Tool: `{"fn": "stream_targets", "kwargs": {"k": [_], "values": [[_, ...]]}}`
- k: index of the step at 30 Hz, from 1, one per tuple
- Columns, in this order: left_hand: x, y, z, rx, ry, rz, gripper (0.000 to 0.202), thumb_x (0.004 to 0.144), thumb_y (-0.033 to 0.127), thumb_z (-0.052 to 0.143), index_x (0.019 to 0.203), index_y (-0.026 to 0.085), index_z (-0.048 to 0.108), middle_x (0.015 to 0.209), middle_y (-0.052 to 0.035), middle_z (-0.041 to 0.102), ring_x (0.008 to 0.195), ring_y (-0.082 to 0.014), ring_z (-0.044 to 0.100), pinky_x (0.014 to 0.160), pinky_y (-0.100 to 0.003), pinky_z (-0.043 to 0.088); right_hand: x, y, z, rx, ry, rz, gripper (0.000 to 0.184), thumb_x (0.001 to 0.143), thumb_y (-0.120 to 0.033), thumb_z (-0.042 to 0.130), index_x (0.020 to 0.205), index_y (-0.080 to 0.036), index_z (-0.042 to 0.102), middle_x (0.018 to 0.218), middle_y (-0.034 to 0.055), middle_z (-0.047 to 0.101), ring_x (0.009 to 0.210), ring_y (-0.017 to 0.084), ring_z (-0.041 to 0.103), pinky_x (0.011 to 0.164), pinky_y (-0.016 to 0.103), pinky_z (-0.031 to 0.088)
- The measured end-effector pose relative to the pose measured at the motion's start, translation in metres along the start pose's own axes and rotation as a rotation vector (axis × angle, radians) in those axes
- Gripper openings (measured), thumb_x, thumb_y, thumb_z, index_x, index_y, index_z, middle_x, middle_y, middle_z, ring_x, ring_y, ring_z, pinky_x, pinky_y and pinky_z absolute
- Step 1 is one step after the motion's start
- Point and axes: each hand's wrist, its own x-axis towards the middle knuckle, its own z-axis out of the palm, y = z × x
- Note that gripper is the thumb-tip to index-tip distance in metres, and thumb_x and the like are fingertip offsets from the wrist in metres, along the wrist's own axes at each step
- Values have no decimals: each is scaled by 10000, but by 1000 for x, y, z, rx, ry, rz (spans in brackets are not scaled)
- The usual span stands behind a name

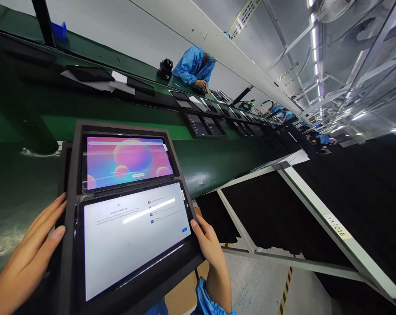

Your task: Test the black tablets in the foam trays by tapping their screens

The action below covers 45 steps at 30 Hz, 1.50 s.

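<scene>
The tray with two lit tablets, white-screened near and pink far, lies on the green belt before you. Your left hand lies flat along its left edge and your right hand clasps its right edge, steadying it level.

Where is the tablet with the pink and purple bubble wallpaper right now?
In the head view, the tablet with the bubble wallpaper sits left of centre in the far slot of the dark tray, just beyond the white-screen tablet.

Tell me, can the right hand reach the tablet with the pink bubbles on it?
Probably yes. The right hand grips the dark tray's right edge beside the white-screen tablet, and the pink tablet sits just beyond it in the same tray, uncovered.
</scene>
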Motion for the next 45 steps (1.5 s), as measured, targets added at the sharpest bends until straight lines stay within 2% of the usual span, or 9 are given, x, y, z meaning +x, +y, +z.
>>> {"fn": "stream_targets", "kwargs": {"k": [4, 10, 17, 19, 25, 32, 39, 42, 45], "values": [[-2, 1, -2, 37, 72, 83, 612, 933, 414, 434, 1526, 450, 287, 1615, 49, 298, 1498, -330, 259, 1247, -632, 207, 0, 3, 0, -20, 22, -13, 473, 973, -550, 513, 1352, -289, 625, 1343, 46, 664, 1257, 312, 608, 1087, 483, 478], [10, 35, -11, 264, 18, 459, 632, 931, 293, 434, 1505, 515, 289, 1649, 49, 201, 1521, -383, 145, 1194, -720, 141, 5, -12, 2, -210, 188, -235, 477, 992, -469, 513, 1452, -343, 505, 1543, 27, 472, 1447, 276, 409, 1226, 508, 311], [15, 33, -8, 286, 141, 589, 630, 921, 273, 429, 1524, 423, 327, 1642, 19, 235, 1520, -352, 177, 1224, -620, 135, 2, -42, 14, -338, 164, -427, 400, 1023, -329, 460, 1416, -349, 532, 1529, 42, 480, 1428, 284, 435, 1171, 532, 391], [8, 31, -7, 208, 199, 618, 664, 896, 245, 442, 1535, 382, 324, 1629, 30, 269, 1514, -327, 210, 1234, -564, 171, -9, -48, 29, -426, 76, -548, 405, 1018, -279, 449, 1409, -345, 534, 1559, 31, 446, 1472, 289, 369, 1178, 533, 378], [3, 27, -6, 135, 192, 649, 634, 904, 250, 409, 1534, 275, 348, 1601, -8, 335, 1495, -307, 269, 1222, -525, 216, -35, -79, 85, -807, -547, -992, 452, 998, -469, 503, 1425, -321, 514, 1653, -39, 275, 1558, 292, 121, 1264, 536, 143], [3, 23, -9, 123, 178, 642, 617, 917, 250, 389, 1531, 291, 353, 1598, 9, 338, 1497, -294, 265, 1227, -507, 213, -29, -87, 91, -847, -566, -1149, 464, 972, -567, 512, 1345, -297, 573, 1630, -45, 332, 1556, 280, 137, 1268, 525, 68], [8, 27, -4, 211, 80, 580, 587, 938, 251, 395, 1503, 409, 375, 1628, 31, 263, 1522, -312, 184, 1234, -565, 131, 17, -68, 30, -506, -73, -720, 327, 964, -303, 553, 1285, -306, 619, 1514, 47, 513, 1501, 304, 315, 1230, 575, 236], [12, 28, -1, 236, 57, 596, 584, 946, 264, 403, 1511, 405, 357, 1637, 14, 242, 1529, -314, 156, 1232, -568, 118, 57, -51, 11, -257, 164, -427, 428, 957, -408, 577, 1376, -327, 557, 1535, 64, 481, 1468, 298, 380, 1207, 570, 302], [14, 29, 0, 239, 49, 593, 593, 949, 260, 408, 1518, 412, 337, 1640, 19, 232, 1532, -310, 145, 1234, -562, 119, 87, -36, 6, -31, 146, -213, 621, 910, -520, 619, 1476, -329, 452, 1546, 79, 468, 1449, 291, 418, 1198, 549, 334]]}}
